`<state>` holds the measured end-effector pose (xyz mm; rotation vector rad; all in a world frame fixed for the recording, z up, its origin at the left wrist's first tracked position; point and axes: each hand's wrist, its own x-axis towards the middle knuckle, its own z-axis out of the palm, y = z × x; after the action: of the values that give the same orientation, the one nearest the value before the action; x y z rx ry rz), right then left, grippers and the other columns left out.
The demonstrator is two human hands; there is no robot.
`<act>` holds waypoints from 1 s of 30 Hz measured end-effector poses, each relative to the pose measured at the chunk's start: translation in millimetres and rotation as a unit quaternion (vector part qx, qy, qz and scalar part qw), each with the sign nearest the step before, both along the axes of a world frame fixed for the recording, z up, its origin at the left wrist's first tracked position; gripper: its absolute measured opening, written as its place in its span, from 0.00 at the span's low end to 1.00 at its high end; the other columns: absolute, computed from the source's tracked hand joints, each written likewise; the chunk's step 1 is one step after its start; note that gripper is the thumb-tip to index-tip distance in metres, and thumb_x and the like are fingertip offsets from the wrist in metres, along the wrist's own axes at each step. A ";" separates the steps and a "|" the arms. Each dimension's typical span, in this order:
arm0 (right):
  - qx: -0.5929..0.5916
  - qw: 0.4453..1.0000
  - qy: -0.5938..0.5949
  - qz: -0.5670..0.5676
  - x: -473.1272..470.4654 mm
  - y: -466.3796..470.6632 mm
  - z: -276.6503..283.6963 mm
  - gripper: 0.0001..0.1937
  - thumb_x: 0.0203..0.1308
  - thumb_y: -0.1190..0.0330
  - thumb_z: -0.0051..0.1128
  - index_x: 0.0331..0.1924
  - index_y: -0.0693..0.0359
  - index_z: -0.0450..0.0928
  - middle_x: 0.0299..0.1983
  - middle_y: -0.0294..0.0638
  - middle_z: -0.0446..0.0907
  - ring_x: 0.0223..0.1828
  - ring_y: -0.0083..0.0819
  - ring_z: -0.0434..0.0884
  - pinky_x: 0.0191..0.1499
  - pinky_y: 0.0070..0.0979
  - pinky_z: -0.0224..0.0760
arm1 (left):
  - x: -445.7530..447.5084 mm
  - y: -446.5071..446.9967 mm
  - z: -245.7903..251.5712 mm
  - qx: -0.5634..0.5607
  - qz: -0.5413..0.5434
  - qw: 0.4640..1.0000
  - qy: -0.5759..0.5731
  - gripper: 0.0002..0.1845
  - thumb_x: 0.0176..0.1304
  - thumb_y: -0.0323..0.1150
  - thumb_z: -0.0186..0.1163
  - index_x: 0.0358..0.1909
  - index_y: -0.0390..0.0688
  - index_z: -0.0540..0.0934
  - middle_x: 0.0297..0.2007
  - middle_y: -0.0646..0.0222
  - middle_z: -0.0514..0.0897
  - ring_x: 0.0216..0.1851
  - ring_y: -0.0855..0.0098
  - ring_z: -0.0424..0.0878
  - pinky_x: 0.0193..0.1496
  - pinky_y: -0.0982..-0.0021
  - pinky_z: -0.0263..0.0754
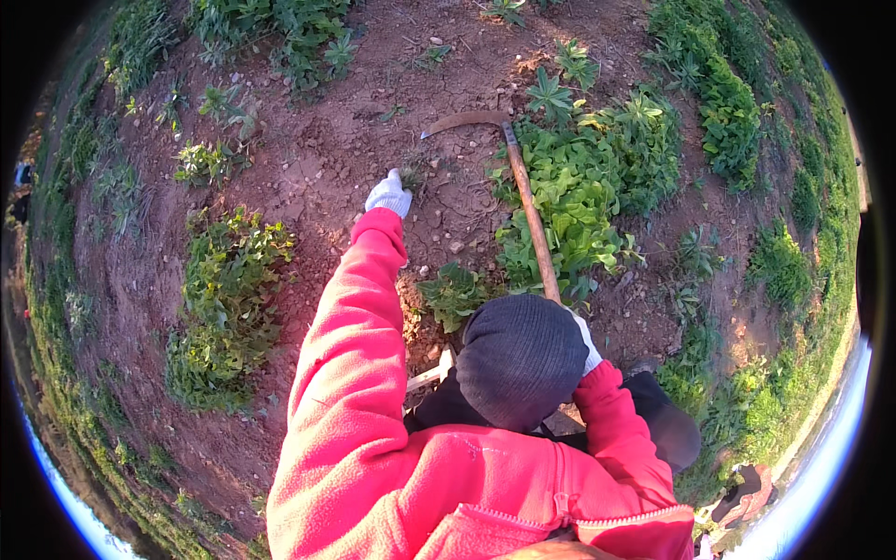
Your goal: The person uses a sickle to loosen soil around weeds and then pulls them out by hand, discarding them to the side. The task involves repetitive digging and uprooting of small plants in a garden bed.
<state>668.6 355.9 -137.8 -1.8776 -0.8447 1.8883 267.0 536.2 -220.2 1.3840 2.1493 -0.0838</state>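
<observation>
My left hand (389,194), in a white glove, reaches forward low over the soil. Its fingers look curled beside a small grass tuft (413,179); whether they grip it is unclear. My right hand (586,341), also gloved in white, is at the lower end of a long-handled sickle (532,210) and closed on it. Most of that hand is hidden behind a rounded dark ribbed fabric shape (521,357). The sickle's wooden handle points away from me over a leafy green clump (567,203), and its curved rusty blade (467,122) turns left above the ground.
Leafy plants (227,308) grow to the left, with more greenery (728,112) at the right. A small broad-leaved plant (453,294) grows near the dark fabric. Reddish soil with pebbles (322,164) lies between them. Pale wooden pieces (430,374) show beneath me.
</observation>
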 end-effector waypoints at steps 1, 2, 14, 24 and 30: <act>-0.005 0.999 -0.047 0.022 -1.1 13.3 1.2 0.25 0.58 0.62 0.65 0.60 0.59 0.76 0.48 0.39 0.83 0.47 0.30 0.82 0.53 0.24 0.72 | -2.0 -9.5 0.6 0.012 0.000 1.000 -0.012 0.23 0.60 0.43 0.57 0.55 0.43 0.73 0.45 0.47 0.83 0.49 0.47 0.81 0.53 0.51 0.75; 0.062 0.995 -0.073 0.040 -5.4 22.9 8.2 0.26 0.54 0.64 0.66 0.60 0.55 0.76 0.39 0.39 0.84 0.35 0.27 0.83 0.42 0.22 0.75 | -2.7 -20.5 1.0 0.016 0.001 1.000 -0.025 0.22 0.61 0.44 0.56 0.52 0.43 0.75 0.43 0.46 0.84 0.48 0.46 0.81 0.52 0.51 0.75; 0.045 0.984 -0.149 0.084 -120.6 175.1 -14.1 0.17 0.56 0.66 0.61 0.47 0.61 0.71 0.21 0.37 0.76 0.18 0.27 0.76 0.21 0.28 0.73 | 17.9 -141.4 0.9 0.123 0.070 0.978 -0.152 0.18 0.62 0.41 0.57 0.48 0.40 0.79 0.46 0.50 0.82 0.48 0.50 0.80 0.50 0.58 0.74; 0.177 0.982 -0.010 -0.064 -135.6 211.0 -7.1 0.17 0.54 0.67 0.58 0.46 0.64 0.69 0.22 0.34 0.74 0.18 0.24 0.74 0.20 0.25 0.75 | 32.0 -139.4 -20.5 0.176 0.101 0.967 -0.152 0.19 0.61 0.39 0.60 0.49 0.39 0.79 0.46 0.50 0.82 0.48 0.49 0.80 0.51 0.58 0.75; 0.017 0.983 -0.153 0.103 -123.8 129.3 -20.1 0.16 0.58 0.67 0.58 0.48 0.63 0.70 0.23 0.36 0.76 0.17 0.25 0.75 0.22 0.28 0.76 | 36.0 -126.2 1.0 0.177 0.127 0.952 -0.216 0.17 0.60 0.37 0.58 0.49 0.40 0.79 0.46 0.52 0.82 0.48 0.50 0.81 0.51 0.60 0.75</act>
<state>544.7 485.1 -158.0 -2.1662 -1.2015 1.7055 303.0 410.0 -219.3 1.1568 1.9990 0.6719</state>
